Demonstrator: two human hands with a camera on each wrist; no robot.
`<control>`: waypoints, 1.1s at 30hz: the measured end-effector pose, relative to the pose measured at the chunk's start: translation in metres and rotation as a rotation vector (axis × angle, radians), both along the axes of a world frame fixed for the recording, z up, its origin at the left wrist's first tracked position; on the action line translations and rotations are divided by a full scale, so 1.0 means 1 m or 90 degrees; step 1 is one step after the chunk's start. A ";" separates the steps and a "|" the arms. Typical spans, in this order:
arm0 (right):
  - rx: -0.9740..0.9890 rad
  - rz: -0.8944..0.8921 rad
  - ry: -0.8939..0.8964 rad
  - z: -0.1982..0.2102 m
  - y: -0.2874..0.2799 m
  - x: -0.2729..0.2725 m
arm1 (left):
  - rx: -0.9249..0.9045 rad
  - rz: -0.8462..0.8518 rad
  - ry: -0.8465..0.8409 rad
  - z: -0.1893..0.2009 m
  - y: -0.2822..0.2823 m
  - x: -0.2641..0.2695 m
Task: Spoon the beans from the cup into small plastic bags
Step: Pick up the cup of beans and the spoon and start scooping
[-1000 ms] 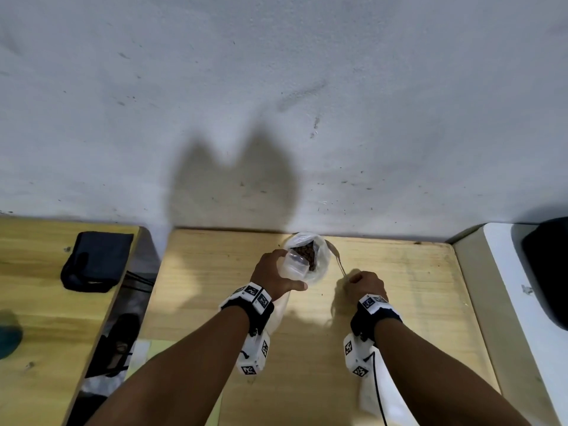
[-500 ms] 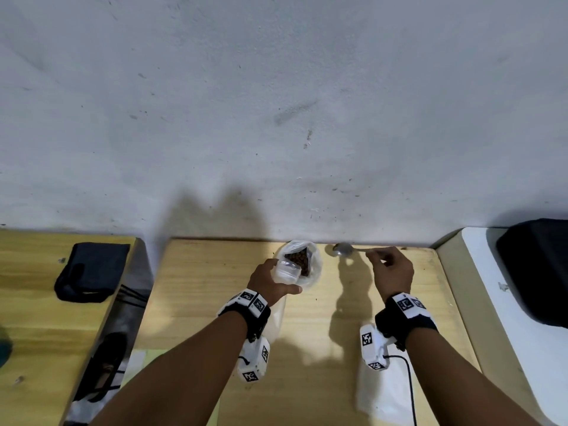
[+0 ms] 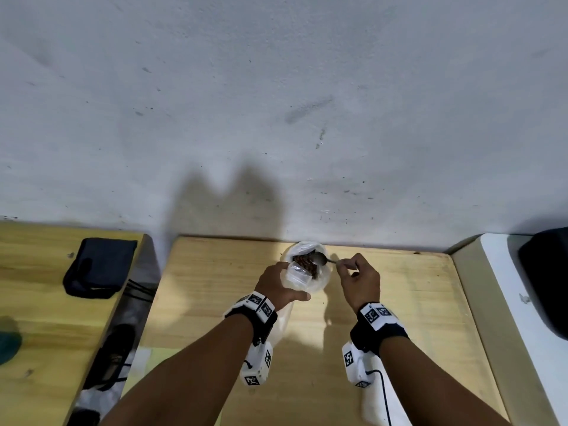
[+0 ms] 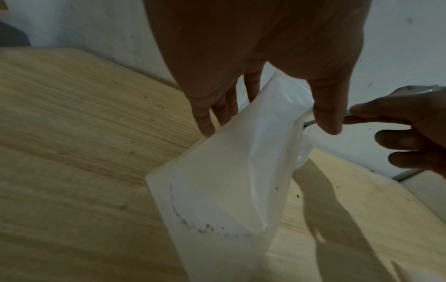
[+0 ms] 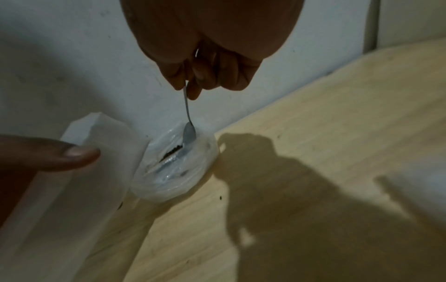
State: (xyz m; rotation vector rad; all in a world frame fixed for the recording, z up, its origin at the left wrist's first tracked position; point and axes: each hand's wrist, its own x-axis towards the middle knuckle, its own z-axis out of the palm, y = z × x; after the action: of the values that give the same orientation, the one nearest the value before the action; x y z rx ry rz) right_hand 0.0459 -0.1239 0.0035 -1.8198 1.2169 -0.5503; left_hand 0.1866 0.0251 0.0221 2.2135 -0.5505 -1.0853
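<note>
While the cup of beans sits at the table's far edge against the wall, the right hand pinches a spoon, bowl pointing left into the cup. From the left wrist, the left hand grips a small bag hanging mouth-up. From the right wrist, the spoon's handle runs steeply downward, its bowl among the beans.

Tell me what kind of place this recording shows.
Probably a plain indoor workroom, not a kitchen: bare wooden tables pushed against a scuffed grey-white wall, with a dark pouch lying on the neighbouring table.
</note>
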 end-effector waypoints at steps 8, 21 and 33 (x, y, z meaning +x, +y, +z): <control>0.150 -0.062 -0.016 -0.014 0.012 0.010 | -0.005 0.013 -0.004 -0.010 0.000 0.004; 0.368 -0.187 -0.063 -0.004 -0.001 0.004 | -0.030 0.030 -0.015 -0.015 0.005 0.003; 0.306 -0.100 -0.189 0.047 -0.007 -0.026 | -0.039 0.021 -0.068 -0.009 0.016 -0.003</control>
State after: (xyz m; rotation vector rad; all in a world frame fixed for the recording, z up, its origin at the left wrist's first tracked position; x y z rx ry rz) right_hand 0.0198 -0.1307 0.0508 -1.2021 1.1702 -0.5380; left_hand 0.1840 0.0407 0.0132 2.2286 -0.5831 -0.9249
